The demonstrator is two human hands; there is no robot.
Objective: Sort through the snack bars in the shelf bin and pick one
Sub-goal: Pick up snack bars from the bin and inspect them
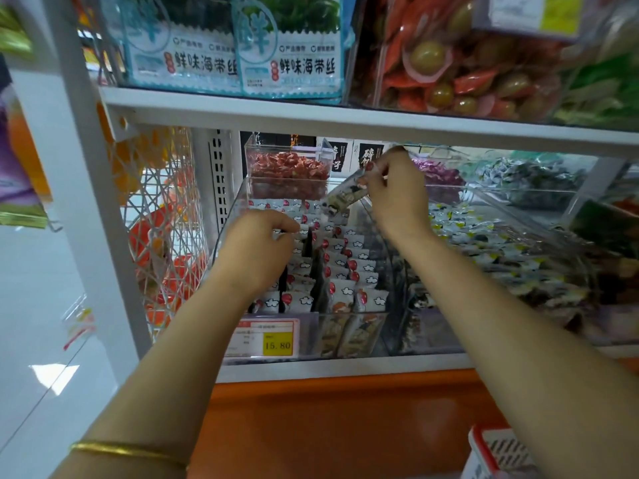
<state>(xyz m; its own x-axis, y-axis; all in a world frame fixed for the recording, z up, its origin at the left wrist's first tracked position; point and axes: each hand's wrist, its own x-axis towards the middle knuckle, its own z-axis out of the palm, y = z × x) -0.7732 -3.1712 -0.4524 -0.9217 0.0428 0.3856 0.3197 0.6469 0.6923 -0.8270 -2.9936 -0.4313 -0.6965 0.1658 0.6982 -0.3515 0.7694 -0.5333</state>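
Note:
A clear plastic shelf bin (228, 216) holds several rows of white snack bars (349, 267) printed with red dots and clouds, standing on edge. My left hand (259, 247) is down inside the bin, fingers curled, pinching the top of a bar in the left rows. My right hand (394, 195) is raised above the bin's back right corner and pinches one snack bar (342, 197) by its end, so the bar hangs tilted down to the left, clear of the rows.
A smaller clear box of red candies (287, 171) stands behind the bin. To the right lies another bin of yellow-marked packets (484, 233). A yellow price tag (276, 344) is on the bin front. The shelf above (311, 115) hangs low. A red-rimmed basket (498, 451) sits bottom right.

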